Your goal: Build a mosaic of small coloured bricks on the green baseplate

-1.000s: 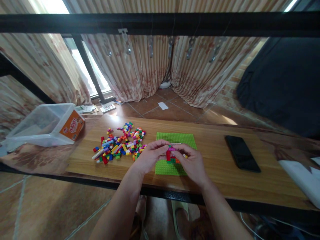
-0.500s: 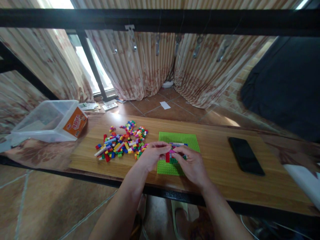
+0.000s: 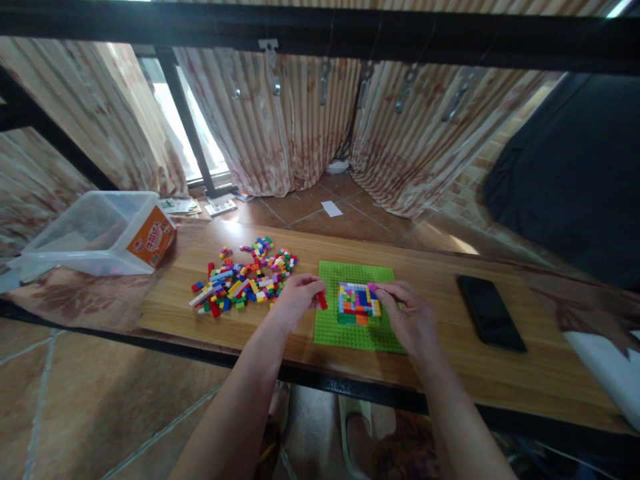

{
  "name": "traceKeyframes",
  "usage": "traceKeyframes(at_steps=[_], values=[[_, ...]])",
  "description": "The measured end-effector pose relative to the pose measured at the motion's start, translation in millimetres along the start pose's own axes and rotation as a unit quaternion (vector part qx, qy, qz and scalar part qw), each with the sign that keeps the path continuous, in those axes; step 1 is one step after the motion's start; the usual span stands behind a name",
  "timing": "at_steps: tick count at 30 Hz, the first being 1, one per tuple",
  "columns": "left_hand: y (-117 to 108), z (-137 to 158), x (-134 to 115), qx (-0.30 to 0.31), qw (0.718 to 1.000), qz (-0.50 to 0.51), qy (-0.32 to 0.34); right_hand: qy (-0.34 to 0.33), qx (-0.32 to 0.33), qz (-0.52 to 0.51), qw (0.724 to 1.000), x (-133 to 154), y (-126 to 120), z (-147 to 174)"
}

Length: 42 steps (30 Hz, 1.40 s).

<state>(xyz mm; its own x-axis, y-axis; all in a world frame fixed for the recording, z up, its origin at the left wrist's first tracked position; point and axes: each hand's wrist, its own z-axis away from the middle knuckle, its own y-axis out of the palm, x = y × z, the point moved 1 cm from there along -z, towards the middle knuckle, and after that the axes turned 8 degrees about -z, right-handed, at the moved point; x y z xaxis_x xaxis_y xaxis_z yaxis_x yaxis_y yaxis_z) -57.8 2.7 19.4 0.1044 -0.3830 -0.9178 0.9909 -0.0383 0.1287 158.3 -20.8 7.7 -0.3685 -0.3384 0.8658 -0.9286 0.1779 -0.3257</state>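
On the green baseplate [image 3: 330, 337] stands a low block of many-coloured toy bricks [image 3: 357, 303], walled around its edge. My left hand [image 3: 299, 295] is at the plate's left edge, its fingers pinching a long red brick [image 3: 323, 300] just left of the build. At the build's upper right corner, my right hand [image 3: 407, 310] pinches a small magenta brick [image 3: 372, 287]. Whether that brick touches the build I cannot tell. Part of the plate's right side is hidden behind my right hand.
A pile of loose coloured bricks [image 3: 240, 287] lies left of the plate on the wooden tabletop [image 3: 435, 280]. Farther left is a clear plastic bin [image 3: 95, 233] with an orange label. A black phone [image 3: 491, 313] lies to the right, with white paper [image 3: 603, 373] beyond it.
My hands, together over the build before, have moved apart. The left went left with the red brick; the right went to the upper right corner with the magenta brick. The build is now uncovered.
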Motion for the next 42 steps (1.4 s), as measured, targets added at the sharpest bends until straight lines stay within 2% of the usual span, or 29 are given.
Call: traceKeyframes(at_steps=[5,13,21,30,33,42], values=[[7,-1,4,0.009,0.995,-0.1,0.019,-0.021,0.064,0.065,0.996,4,16,1],[12,-9,18,0.019,0.967,-0.238,0.091,-0.069,0.101,0.16,0.979,-2,31,-5],[16,-17,28,0.01,0.95,-0.283,0.134,-0.03,0.043,0.166,0.985,-6,37,-5],[22,-15,23,-0.032,0.923,-0.353,0.152,0.011,-0.029,0.12,0.992,-4,41,-4],[23,-14,21,-0.041,0.916,-0.369,0.151,0.023,-0.054,0.134,0.989,-8,40,-5],[26,-14,21,-0.059,0.914,-0.375,0.145,0.035,-0.052,0.114,0.991,-14,42,-5]])
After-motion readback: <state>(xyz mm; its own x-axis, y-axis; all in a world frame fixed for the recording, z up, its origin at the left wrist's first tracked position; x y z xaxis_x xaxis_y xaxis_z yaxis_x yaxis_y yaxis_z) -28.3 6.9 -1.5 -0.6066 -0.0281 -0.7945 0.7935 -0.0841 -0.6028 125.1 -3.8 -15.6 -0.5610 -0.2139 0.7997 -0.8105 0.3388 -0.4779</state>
